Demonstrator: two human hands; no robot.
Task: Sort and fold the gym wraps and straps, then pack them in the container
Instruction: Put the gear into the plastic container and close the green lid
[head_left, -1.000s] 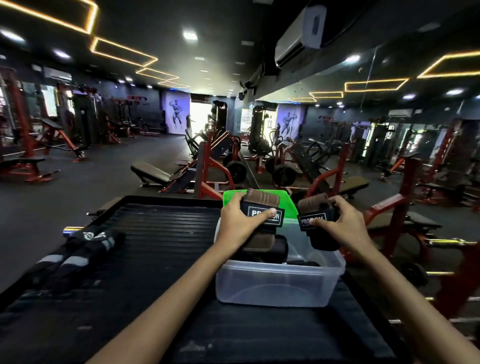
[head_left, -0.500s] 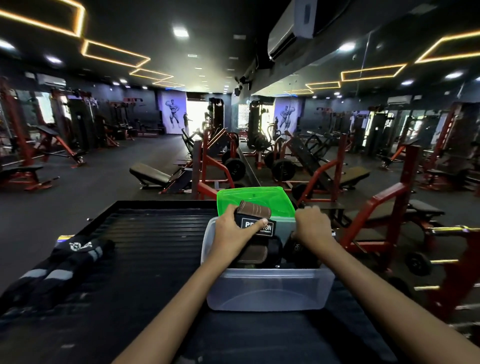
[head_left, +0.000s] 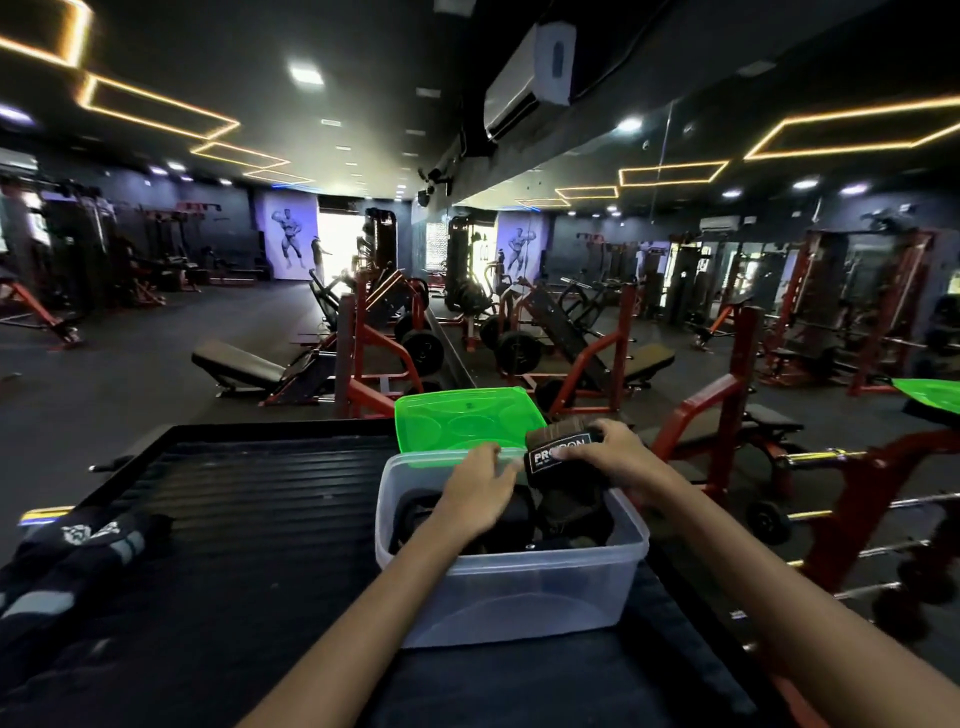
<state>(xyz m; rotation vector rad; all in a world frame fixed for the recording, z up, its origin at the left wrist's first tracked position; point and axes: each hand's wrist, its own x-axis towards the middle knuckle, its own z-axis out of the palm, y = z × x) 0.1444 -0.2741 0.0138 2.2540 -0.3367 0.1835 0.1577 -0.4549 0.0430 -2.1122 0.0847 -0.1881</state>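
A clear plastic container stands on the black ribbed platform, with dark folded wraps inside it. Its green lid leans behind the far rim. My left hand reaches into the container with its fingers stretched out flat over the dark wraps near the far wall. My right hand grips a folded black and brown wrap with a white label at the container's far right corner, partly above the rim. A pile of black wraps with grey and white markings lies at the platform's left edge.
The platform's right edge runs close beside the container. Red and black weight benches and barbells stand to the right and beyond. A second green lid shows at the far right.
The labelled wrap that my left hand held over the container is now in my right hand at the far right corner. My left hand has let go and lies flat inside.
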